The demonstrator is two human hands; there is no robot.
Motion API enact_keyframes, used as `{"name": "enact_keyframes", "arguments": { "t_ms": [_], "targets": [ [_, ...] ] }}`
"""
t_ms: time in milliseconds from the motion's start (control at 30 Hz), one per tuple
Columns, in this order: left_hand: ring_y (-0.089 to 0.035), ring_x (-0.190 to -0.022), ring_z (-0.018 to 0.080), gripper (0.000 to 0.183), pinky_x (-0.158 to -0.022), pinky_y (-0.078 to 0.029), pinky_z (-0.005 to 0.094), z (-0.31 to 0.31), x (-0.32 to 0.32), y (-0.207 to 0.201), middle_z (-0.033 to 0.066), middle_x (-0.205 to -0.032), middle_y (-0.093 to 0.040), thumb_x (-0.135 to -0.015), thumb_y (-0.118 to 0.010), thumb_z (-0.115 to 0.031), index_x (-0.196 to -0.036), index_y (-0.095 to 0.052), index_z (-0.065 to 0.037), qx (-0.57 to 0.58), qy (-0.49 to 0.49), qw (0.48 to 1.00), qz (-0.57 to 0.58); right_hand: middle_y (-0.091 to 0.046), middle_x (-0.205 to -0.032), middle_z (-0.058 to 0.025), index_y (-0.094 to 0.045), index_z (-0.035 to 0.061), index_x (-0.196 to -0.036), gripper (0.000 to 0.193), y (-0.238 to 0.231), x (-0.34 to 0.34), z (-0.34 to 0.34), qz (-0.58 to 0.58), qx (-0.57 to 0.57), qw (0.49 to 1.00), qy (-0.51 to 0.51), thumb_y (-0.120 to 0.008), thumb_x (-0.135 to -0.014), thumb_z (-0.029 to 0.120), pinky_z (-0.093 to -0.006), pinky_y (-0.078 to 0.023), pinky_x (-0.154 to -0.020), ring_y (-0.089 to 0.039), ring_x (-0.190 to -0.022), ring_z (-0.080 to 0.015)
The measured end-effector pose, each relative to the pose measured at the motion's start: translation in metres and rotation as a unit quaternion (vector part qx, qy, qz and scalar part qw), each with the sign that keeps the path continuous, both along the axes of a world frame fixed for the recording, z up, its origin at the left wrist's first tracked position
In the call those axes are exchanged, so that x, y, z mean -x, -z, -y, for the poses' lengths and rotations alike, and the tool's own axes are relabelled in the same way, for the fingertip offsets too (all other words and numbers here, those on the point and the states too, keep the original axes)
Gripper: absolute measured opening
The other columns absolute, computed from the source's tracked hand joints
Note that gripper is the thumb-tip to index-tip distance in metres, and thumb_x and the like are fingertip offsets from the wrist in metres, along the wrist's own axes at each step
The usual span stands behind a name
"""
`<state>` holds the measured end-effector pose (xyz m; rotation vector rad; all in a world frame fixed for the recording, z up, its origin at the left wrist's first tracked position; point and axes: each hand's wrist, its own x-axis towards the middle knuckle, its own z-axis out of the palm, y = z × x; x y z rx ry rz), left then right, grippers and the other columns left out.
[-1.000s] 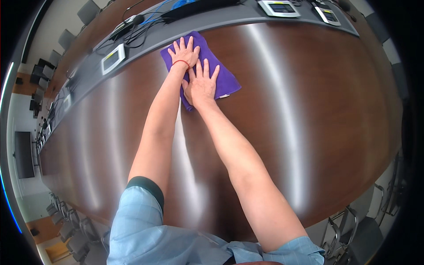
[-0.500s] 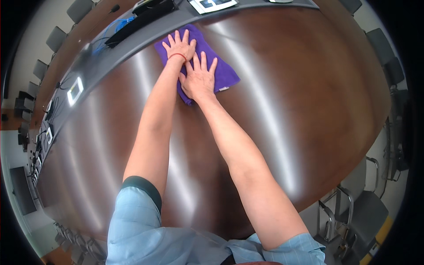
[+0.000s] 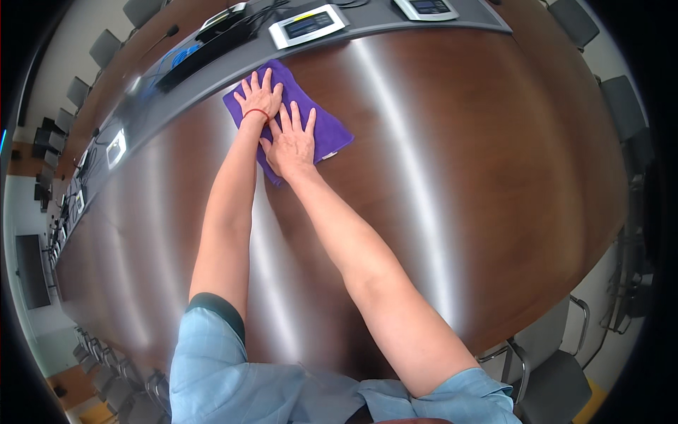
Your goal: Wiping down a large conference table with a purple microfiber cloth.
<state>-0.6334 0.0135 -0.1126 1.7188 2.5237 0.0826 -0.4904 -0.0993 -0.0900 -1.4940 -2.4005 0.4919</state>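
A purple cloth (image 3: pixel 326 133) lies spread on the glossy brown wooden table (image 3: pixel 494 162), close to the table's dark grey inset strip. My left hand (image 3: pixel 260 97), with a thin red band at the wrist, presses flat on the cloth's upper left part, fingers spread. Just below and to the right, my right hand (image 3: pixel 292 145) also lies flat on it with fingers apart. The two hands nearly touch. A small white tag (image 3: pixel 329 155) shows at the cloth's lower right edge.
Silver desk units with dark screens, one on the left (image 3: pixel 308 26) and another on the right (image 3: pixel 426 8), sit on the grey strip (image 3: pixel 395 28). Blue cables (image 3: pixel 185 55) lie in a dark recess there. Grey chairs (image 3: pixel 551 381) stand around the table.
In the picture, both hands and the cloth have shifted left and slightly down together. The view has also moved, so more of the desk units shows at the top.
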Motion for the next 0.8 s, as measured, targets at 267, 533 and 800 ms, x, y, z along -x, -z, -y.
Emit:
{"name": "enact_keyframes", "arguments": {
  "t_ms": [267,533,800],
  "targets": [
    [-0.012,-0.162,0.0442,0.074,-0.127,-0.004,0.0687,-0.128,-0.226,-0.003,0.0135,-0.177,-0.018,-0.102,-0.04,-0.057,-0.169,-0.026,-0.028,0.001,0.061,0.998,0.03,-0.033,-0.17,-0.0096,-0.046,0.021,-0.16,0.068,0.012,-0.198,-0.114,-0.005,-0.046,0.996,0.08,-0.056,-0.101,0.054,-0.0672,0.0,-0.127,-0.017,-0.162,-0.032],
    [-0.013,-0.16,0.0482,0.076,-0.125,-0.005,0.0714,-0.247,-0.449,0.002,0.0176,-0.175,-0.02,-0.1,-0.039,-0.054,-0.168,-0.028,-0.022,-0.02,0.144,0.988,0.043,-0.025,-0.174,-0.0031,-0.039,0.027,-0.163,0.065,0.012,-0.406,-0.218,0.067,-0.03,0.988,0.138,-0.046,-0.105,0.056,-0.0643,0.0,-0.129,-0.015,-0.163,-0.0279],
    [-0.014,-0.162,0.0433,0.072,-0.126,-0.007,0.0704,-0.323,-0.565,0.01,0.0116,-0.176,-0.019,-0.101,-0.04,-0.059,-0.168,-0.029,-0.032,-0.04,0.218,0.975,0.036,-0.027,-0.174,-0.0031,-0.039,0.0276,-0.164,0.065,0.018,-0.51,-0.278,0.088,-0.043,0.977,0.19,-0.045,-0.106,0.056,-0.0635,-0.004,-0.129,-0.015,-0.163,-0.0282]
  ]
}}
